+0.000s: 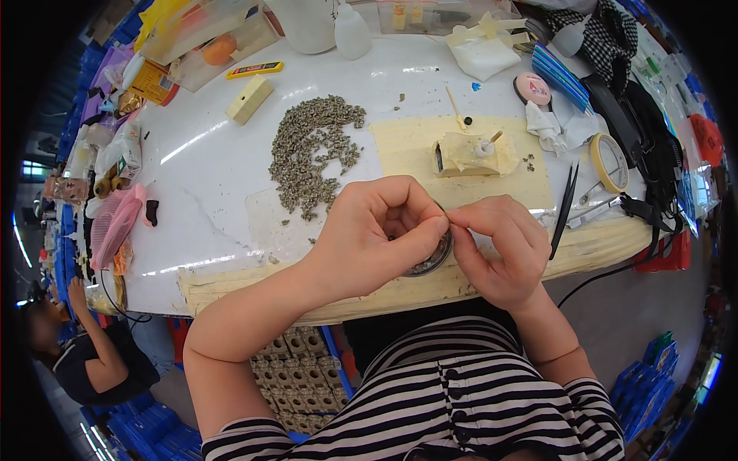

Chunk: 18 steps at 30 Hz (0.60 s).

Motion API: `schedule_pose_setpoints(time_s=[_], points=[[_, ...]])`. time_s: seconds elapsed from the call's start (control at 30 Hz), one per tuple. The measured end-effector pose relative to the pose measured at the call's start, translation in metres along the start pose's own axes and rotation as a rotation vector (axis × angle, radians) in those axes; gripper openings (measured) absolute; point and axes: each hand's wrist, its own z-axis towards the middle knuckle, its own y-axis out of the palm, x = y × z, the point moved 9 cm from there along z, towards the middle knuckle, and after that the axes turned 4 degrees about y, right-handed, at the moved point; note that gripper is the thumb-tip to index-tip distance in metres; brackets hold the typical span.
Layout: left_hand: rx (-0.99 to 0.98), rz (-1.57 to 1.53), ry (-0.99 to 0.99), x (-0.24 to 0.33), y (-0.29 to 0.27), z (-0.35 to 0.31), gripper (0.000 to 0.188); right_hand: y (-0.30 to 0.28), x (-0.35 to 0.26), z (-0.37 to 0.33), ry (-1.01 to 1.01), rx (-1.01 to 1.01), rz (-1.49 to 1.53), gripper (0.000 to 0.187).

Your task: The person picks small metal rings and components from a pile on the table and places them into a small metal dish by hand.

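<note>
My left hand and my right hand meet fingertip to fingertip above the near edge of the table. Both are closed in a pinch, and whatever sits between the fingers is too small to make out. Beneath them shows part of a round dark-rimmed dish, mostly covered by my left hand. A spread heap of small grey metal parts lies beyond my left hand. Past my right hand stands a block wrapped in cream tape, with a small white nozzle-like piece on top.
Black tweezers and a tape roll lie to the right. A cream block and a yellow-black box are at the far left. A white squeeze bottle stands at the back. Trays of metal parts sit below the table; another person is at the left.
</note>
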Motion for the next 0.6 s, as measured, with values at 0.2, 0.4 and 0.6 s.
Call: schedule_pose_setpoints(time_s=[0.2, 0.4, 0.6], points=[[0.047, 0.312, 0.296, 0.022, 0.001, -0.001, 0.009, -0.002, 0.002, 0.001, 0.020, 0.002, -0.017, 0.022], [0.185, 0.884, 0.806, 0.059, 0.017, -0.019, 0.021, -0.002, 0.004, 0.000, 0.023, 0.026, -0.036, 0.021], [0.167, 1.201, 1.081, 0.062, 0.035, -0.034, 0.028, 0.001, 0.005, -0.001, 0.034, 0.003, -0.006, 0.020]])
